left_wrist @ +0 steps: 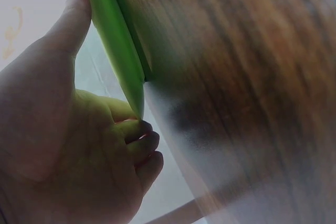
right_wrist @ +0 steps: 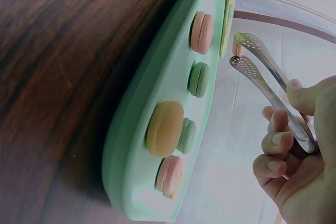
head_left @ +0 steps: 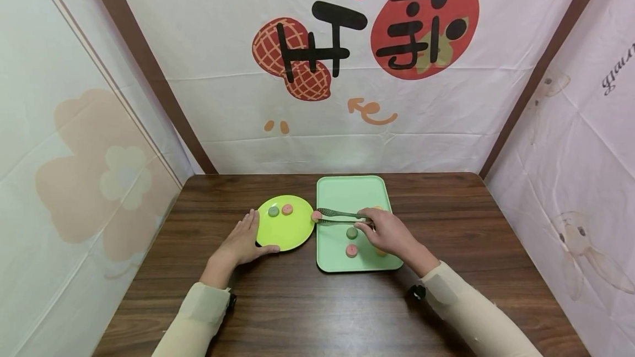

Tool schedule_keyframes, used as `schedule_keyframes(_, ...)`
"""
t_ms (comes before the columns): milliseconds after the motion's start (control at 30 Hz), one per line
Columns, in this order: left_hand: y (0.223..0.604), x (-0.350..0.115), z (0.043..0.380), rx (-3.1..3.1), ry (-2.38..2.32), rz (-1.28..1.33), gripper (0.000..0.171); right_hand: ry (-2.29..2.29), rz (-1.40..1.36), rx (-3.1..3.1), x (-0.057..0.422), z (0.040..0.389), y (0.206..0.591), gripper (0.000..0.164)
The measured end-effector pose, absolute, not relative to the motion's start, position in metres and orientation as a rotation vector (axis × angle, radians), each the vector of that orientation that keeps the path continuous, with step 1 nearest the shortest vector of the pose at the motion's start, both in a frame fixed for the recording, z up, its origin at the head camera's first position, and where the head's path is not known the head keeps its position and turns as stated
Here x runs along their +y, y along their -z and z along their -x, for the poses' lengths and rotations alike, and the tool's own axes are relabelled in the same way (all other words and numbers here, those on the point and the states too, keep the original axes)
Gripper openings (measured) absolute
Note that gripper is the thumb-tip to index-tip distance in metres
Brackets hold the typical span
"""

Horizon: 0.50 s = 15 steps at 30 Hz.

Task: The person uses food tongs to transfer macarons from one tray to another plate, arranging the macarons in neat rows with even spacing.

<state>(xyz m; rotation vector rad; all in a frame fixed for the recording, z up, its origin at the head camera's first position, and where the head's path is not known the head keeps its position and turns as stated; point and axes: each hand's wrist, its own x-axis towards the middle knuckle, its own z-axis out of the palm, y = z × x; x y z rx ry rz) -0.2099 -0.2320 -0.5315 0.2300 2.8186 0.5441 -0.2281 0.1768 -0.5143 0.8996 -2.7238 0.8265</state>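
My right hand [head_left: 389,232] grips metal tongs [head_left: 342,214] with perforated tips. Between those tips a pink macaron [head_left: 316,216] is pinched, held up where the plate's right rim meets the tray. With fingers straight and thumb spread, my left hand [head_left: 240,244] touches the left edge of the yellow-green plate [head_left: 283,234]. On that plate lie a green macaron [head_left: 273,211] and a pink one. Under the right hand, the mint-green tray [head_left: 347,191] bears several macarons, among them a green one [head_left: 351,233], a pink one [head_left: 351,250] and a yellow one [right_wrist: 165,128] largely hidden in the head view.
Plate and tray stand side by side on a brown wooden table [head_left: 317,307]. Behind the table hangs a printed white cloth [head_left: 223,98], and similar cloths flank it left and right. The tray has a low raised rim.
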Motion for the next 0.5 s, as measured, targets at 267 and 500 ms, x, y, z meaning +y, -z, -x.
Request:
schedule_keyframes(267,0.533,-0.232,0.211,2.812,-0.54,-0.228,0.132,-0.811,-0.914,-2.696,0.17,0.233,0.513,0.032)
schedule_keyframes(500,0.533,-0.234,0.212,2.805,-0.545,-0.227,0.132,-0.822,-0.898,-2.718,0.165,0.234,0.512,0.033)
